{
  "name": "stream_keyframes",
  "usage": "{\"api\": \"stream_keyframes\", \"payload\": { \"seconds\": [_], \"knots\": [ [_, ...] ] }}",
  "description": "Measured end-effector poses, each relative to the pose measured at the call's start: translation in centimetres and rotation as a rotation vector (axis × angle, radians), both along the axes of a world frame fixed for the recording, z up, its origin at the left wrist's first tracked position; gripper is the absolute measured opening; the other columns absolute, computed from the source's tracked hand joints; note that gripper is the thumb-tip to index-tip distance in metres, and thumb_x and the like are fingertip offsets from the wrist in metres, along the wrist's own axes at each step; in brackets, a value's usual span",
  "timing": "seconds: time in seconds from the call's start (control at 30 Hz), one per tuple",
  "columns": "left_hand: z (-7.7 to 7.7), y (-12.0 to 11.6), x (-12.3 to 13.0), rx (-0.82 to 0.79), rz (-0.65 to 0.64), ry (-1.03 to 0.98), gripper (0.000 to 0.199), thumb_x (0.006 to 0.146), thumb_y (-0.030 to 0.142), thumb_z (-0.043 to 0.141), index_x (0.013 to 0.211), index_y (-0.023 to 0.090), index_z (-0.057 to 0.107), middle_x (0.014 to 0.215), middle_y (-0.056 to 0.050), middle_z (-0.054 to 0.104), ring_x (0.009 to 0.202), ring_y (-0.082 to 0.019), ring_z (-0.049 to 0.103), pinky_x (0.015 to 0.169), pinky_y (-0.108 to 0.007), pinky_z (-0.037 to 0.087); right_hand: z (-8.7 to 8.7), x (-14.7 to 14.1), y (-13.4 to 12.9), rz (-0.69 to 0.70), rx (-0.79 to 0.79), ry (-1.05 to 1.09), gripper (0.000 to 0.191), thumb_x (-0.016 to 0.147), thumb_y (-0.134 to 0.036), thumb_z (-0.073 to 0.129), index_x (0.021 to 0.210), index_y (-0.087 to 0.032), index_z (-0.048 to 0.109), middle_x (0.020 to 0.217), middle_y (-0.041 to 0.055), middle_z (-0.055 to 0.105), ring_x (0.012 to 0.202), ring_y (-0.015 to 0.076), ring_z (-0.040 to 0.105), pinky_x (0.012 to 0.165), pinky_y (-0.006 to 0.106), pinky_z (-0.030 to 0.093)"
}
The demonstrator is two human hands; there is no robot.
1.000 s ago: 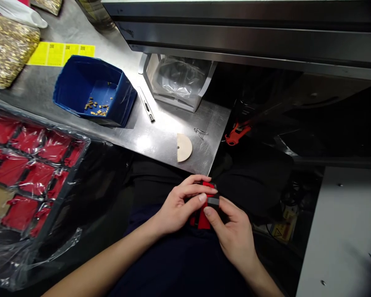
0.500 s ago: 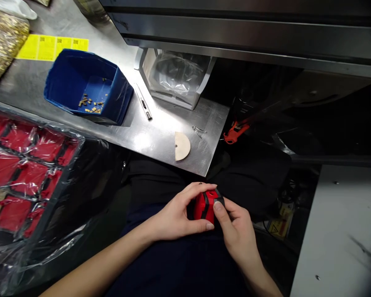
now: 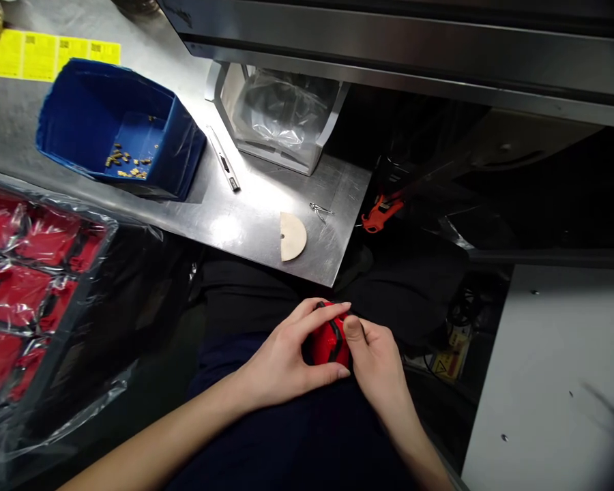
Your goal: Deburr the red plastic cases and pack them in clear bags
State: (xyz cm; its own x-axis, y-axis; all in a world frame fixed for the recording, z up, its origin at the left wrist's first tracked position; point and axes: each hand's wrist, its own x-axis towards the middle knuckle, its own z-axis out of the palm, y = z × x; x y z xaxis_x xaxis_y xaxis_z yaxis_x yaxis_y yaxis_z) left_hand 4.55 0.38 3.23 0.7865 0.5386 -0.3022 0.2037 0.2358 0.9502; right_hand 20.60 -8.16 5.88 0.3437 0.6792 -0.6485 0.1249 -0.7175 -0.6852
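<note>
A red and black part (image 3: 328, 344) is held over my lap, just below the corner of the metal table. My left hand (image 3: 289, 351) wraps round it from the left, fingers over the top and thumb along the lower edge. From the right, my right hand (image 3: 376, 354) grips the same part, its thumb pressed near the upper right side and its other fingers mostly hidden behind. On the table beyond lie a pale half-round disc (image 3: 293, 236) and some small metal pins (image 3: 320, 210).
A blue bin (image 3: 181, 146) with small brass pieces stands on the metal table (image 3: 184, 221), beside a cutter knife (image 3: 225, 164) and a grey bin (image 3: 276, 155) with clear bags. Plastic-covered red parts (image 3: 15, 293) are at left; an orange tool (image 3: 382, 213) is beyond the table corner.
The view has shifted, so the table and bins appear further left and slightly higher. My right thumb has moved up on the red and black part, which both hands still hold.
</note>
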Motion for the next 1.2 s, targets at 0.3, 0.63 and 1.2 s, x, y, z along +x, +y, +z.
{"api": "stream_keyframes", "payload": {
  "seconds": [0.3,0.63,1.2],
  "knots": [
    [-1.0,0.7,-0.6,-0.312,0.071,-0.115,0.066,0.080,0.028,0.087,0.139,0.028,0.058,0.142,-0.010,0.057,0.128,-0.027,0.060,0.113,-0.042,0.047,0.5,-0.8,-1.4,0.060,0.184,0.183,0.046,0.108,-0.054,0.034,0.118,-0.028,0.070,0.112,0.0079,0.069,0.110,0.0255,0.063,0.091,0.031,0.053],
    [-1.3,1.7,1.1,-0.098,0.248,-0.006,0.024,0.097,0.036,0.067,0.116,0.026,0.079,0.140,-0.009,0.061,0.132,-0.028,0.057,0.112,-0.040,0.048,-0.6,-0.5,-1.5,0.118,0.131,0.127,0.044,0.105,-0.050,0.047,0.083,-0.020,0.070,0.081,0.0030,0.068,0.076,0.0183,0.062,0.070,0.027,0.047],
    [-0.7,4.0,1.0,0.152,0.011,-0.127,0.104,0.074,0.040,0.091,0.161,0.034,0.033,0.168,-0.008,0.034,0.155,-0.034,0.030,0.130,-0.051,0.025,-0.4,1.6,3.8,-0.536,0.196,0.500,0.033,0.088,-0.042,0.075,0.065,-0.018,0.072,0.056,-0.0010,0.059,0.054,0.0128,0.046,0.053,0.026,0.039]
  ]
}}
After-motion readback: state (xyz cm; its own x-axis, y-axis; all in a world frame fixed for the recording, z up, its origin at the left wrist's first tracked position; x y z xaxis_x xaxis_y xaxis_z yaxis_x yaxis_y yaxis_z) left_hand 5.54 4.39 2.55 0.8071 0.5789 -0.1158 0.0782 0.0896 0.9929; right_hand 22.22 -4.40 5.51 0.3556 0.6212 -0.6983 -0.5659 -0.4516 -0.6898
